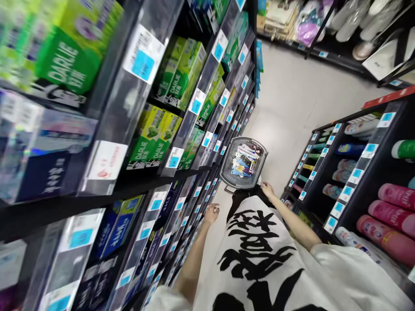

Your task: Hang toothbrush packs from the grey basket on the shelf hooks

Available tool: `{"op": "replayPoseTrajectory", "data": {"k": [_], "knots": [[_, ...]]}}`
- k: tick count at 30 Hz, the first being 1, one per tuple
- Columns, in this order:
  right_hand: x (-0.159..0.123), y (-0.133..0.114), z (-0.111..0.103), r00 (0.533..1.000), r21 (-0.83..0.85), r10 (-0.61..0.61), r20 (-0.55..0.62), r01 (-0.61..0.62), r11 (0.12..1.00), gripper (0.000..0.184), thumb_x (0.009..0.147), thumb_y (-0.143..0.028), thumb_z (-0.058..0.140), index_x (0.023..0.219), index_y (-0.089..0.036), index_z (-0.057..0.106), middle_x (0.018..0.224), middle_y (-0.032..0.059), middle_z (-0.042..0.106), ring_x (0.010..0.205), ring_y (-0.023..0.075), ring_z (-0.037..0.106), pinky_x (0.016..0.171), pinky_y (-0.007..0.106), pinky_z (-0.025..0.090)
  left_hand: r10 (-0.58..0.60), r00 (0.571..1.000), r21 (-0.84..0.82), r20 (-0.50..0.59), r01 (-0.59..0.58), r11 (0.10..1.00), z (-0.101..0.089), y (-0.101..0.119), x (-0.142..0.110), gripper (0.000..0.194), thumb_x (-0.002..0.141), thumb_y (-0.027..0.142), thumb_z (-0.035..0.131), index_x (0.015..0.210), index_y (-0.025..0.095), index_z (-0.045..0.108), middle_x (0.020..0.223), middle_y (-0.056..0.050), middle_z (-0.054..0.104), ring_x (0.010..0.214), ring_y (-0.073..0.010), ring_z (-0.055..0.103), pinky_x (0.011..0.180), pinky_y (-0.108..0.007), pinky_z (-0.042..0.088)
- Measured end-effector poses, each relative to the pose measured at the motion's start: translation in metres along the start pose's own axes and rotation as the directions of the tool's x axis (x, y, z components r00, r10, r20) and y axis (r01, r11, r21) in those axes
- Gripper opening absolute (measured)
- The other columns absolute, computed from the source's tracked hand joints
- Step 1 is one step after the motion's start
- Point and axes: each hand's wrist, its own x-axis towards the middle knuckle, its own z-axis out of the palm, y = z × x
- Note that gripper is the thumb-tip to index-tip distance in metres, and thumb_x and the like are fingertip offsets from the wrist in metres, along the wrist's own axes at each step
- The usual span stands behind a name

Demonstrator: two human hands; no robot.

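Note:
A grey plastic shopping basket (226,178) stands on the floor just in front of my feet. Several slim toothpaste-like packets (244,162) in white, blue and purple lie inside it. My left hand (212,213) hangs beside the lower left shelves with its fingers loosely bent and nothing seen in them. Close to the basket's near right corner is my right hand (266,190), its fingers slightly apart and apparently holding nothing. Green and yellow DARLIE toothpaste boxes (171,73) fill the shelves on my left.
Price-tagged shelves (123,108) line my left side. On the right, a dark rack (348,181) holds pink bottles (385,233) and other bottles. The pale floor aisle (288,95) runs between them. Slippers and bags (353,21) sit on racks at the far end.

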Motion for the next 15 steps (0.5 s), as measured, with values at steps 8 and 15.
{"op": "replayPoseTrajectory", "data": {"k": [8, 15], "knots": [[0.105, 0.004, 0.021, 0.995, -0.226, 0.097, -0.003, -0.095, 0.969, 0.074, 0.086, -0.035, 0.057, 0.15, -0.006, 0.036, 0.149, 0.0245, 0.049, 0.139, 0.0327, 0.048, 0.114, 0.042, 0.038, 0.098, 0.982, 0.016, 0.163, -0.102, 0.995, 0.038, 0.011, 0.11, 0.03, 0.086, 0.009, 0.054, 0.111, 0.017, 0.069, 0.114, -0.01, 0.071, 0.102, -0.0201, 0.069, 0.1, -0.036, 0.053], [0.236, 0.025, 0.085, 0.983, -0.389, 0.17, 0.073, -0.129, 0.912, 0.071, 0.09, -0.035, 0.062, 0.145, -0.002, 0.033, 0.134, 0.0298, 0.06, 0.125, 0.0373, 0.061, 0.107, 0.044, 0.046, 0.128, 0.976, 0.051, 0.174, -0.139, 0.989, 0.121, 0.029, 0.296, 0.025, 0.08, 0.009, 0.063, 0.103, 0.013, 0.071, 0.118, -0.018, 0.068, 0.119, -0.0323, 0.062, 0.11, -0.047, 0.045]]}}
